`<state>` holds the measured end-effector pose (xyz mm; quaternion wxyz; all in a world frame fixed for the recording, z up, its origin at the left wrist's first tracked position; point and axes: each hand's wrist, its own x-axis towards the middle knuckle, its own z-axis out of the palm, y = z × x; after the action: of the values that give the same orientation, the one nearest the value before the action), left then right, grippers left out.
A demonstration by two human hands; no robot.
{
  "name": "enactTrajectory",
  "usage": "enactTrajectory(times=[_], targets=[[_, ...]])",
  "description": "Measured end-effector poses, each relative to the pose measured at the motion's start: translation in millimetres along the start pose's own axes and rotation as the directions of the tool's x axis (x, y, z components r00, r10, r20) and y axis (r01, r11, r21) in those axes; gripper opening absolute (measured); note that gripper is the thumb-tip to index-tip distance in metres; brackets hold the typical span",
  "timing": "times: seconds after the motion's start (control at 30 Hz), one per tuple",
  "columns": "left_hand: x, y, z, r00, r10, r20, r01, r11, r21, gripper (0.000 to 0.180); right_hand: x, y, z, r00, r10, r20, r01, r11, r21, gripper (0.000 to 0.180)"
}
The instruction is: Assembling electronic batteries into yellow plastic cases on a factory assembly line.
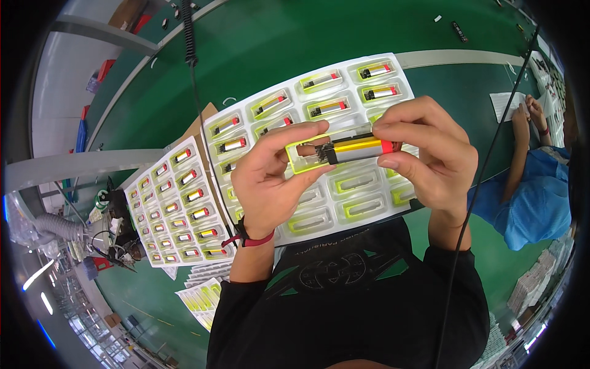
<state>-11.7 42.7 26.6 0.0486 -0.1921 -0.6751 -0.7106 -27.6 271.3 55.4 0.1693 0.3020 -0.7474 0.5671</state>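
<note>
My left hand pinches a clear, yellow-green rimmed plastic case between thumb and fingers, in front of my chest. The fingers of my right hand close on the red end of a silver-and-gold battery cell. The cell's black end, with fine wires or pins, lies at the case; how deep it sits inside is hard to tell. Below both hands is a white compartment tray. Its far pockets hold cases with similar cells, while several near pockets show yellow-green cases without cells.
At left, another white tray carries many filled cases. A green belt runs along the far side, with a small black part on it. Black cables hang near both arms. A person in blue works at the right beside white paper.
</note>
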Motion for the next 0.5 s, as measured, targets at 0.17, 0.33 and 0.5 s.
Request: enactTrajectory(times=[0.17,0.33,0.5], targets=[[1,0,4,0.999,0.024,0.046,-0.022,0.999,-0.033,0.044,-7,-2,8,1.000,-0.002,0.000,0.002,0.996,-0.091,0.031],[0,0,7,0.998,0.010,0.057,-0.006,0.997,-0.072,0.040,-10,1,12,0.998,-0.063,0.010,0.064,0.982,-0.176,0.032],[0,-4,9,0.998,0.012,0.063,-0.004,0.993,-0.121,0.040,-17,5,18,0.999,0.011,-0.049,-0.014,0.998,-0.061,0.032]])
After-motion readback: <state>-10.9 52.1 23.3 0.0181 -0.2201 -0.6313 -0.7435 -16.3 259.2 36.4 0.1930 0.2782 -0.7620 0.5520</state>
